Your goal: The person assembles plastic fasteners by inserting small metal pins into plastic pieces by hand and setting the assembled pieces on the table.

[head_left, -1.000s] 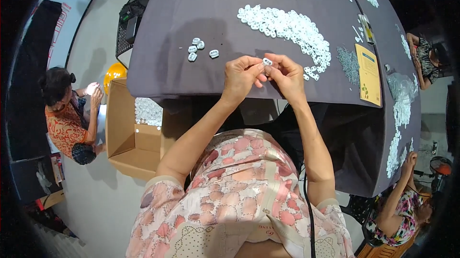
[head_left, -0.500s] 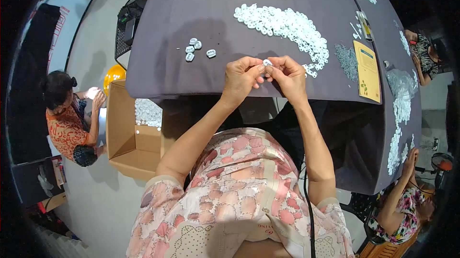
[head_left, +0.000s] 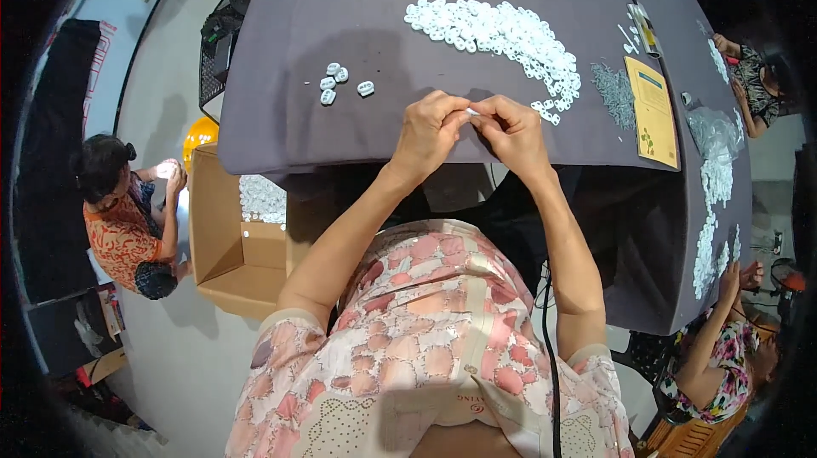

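Over the near edge of the dark-covered table (head_left: pixel 323 130), my left hand (head_left: pixel 430 134) and my right hand (head_left: pixel 515 134) meet fingertip to fingertip. Both are closed in a pinch on one small white plastic piece (head_left: pixel 471 111), mostly hidden by the fingers. Several like-sized white pieces with dark marks (head_left: pixel 328 83) lie in a loose group to the left of my hands. Beyond my hands spreads a long pile of small white plastic parts (head_left: pixel 502 32), its tail curving down close to my right hand.
To the right lie a heap of small grey parts (head_left: pixel 613 92), a yellow booklet (head_left: pixel 652 113) and a clear plastic bag (head_left: pixel 713 133). A cardboard box (head_left: pixel 213 228) holding white parts stands at the left below the table. Other people sit at left (head_left: pixel 128 211) and right (head_left: pixel 715 373).
My fingers have closed further over the white piece, so less of it shows. The whole view has shifted slightly; the pieces on the table lie as before.
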Motion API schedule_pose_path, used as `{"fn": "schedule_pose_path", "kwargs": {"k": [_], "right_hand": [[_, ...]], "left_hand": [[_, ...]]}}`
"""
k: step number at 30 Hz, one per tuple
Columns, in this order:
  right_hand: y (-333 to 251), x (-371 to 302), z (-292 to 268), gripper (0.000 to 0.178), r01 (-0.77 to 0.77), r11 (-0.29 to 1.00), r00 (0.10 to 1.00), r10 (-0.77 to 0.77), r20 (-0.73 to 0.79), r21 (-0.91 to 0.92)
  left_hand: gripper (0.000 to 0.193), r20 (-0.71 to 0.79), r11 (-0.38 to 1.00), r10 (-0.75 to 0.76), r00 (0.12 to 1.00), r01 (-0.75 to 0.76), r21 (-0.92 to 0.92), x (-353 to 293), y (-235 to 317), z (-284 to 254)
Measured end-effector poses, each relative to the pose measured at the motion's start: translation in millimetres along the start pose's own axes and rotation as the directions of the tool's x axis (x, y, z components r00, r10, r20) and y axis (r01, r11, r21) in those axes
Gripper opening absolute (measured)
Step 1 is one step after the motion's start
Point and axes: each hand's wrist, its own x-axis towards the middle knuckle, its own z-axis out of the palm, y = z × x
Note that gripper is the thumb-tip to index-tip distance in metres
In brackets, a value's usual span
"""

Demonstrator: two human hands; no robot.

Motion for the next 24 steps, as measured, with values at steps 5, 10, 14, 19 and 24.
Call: {"fn": "schedule_pose_path", "kwargs": {"k": [5, 10, 14, 19, 24], "right_hand": [[-1.1, 1.0, -3.3, 0.017, 0.012, 0.996, 0.996, -0.004, 0.085, -0.094], [0.9, -2.3, -0.6, 0.022, 0.053, 0.998, 0.997, -0.052, 0.051, -0.016], [1.1, -4.3, 3.1, 0.026, 0.085, 0.996, 0.996, -0.085, -0.021, -0.012], [2.3, -4.1, 4.2, 0.025, 0.088, 0.995, 0.996, -0.09, -0.027, -0.054], [0.6, -2.5, 4.5, 0.021, 0.08, 0.994, 0.996, -0.082, -0.018, -0.077]], "left_hand": [[0.009, -0.059, 0.976, 0.134, 0.989, -0.122, 0.178, -0.2, -7.2, 4.7], [0.008, -0.073, 0.939, 0.244, 0.967, -0.216, 0.269, -0.1, -3.3, 4.6], [0.009, -0.081, 0.936, 0.253, 0.964, -0.223, 0.272, -0.4, -0.2, 4.7], [0.008, -0.069, 0.935, 0.25, 0.966, -0.223, 0.275, 0.7, -4.2, 4.6], [0.008, -0.054, 0.923, 0.264, 0.963, -0.236, 0.303, 2.2, -7.2, 4.2]]}}
